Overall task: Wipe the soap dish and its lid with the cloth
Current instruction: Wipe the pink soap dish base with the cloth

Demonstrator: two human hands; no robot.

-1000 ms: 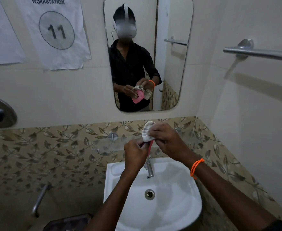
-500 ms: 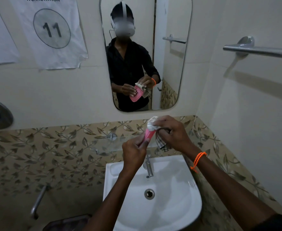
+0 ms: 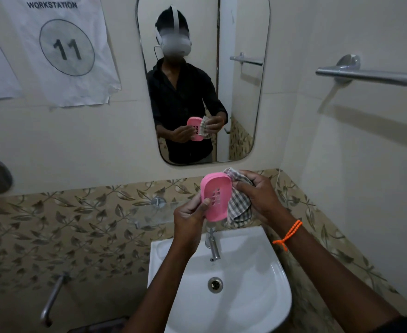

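A pink soap dish with drain slots in its floor stands on end above the basin, its hollow side facing me. My left hand grips its lower left edge. My right hand holds a checked cloth bunched against the dish's right rim. The cloth hangs down behind and below the dish. No lid is in view.
A white washbasin with a chrome tap lies right below my hands. A glass shelf juts from the leaf-patterned tiles at left. A mirror hangs above and a towel bar runs along the right wall.
The dish has turned from edge-on to face me, showing its slotted inside. The cloth has slid off the dish's top to its right rim, and both hands have risen slightly.
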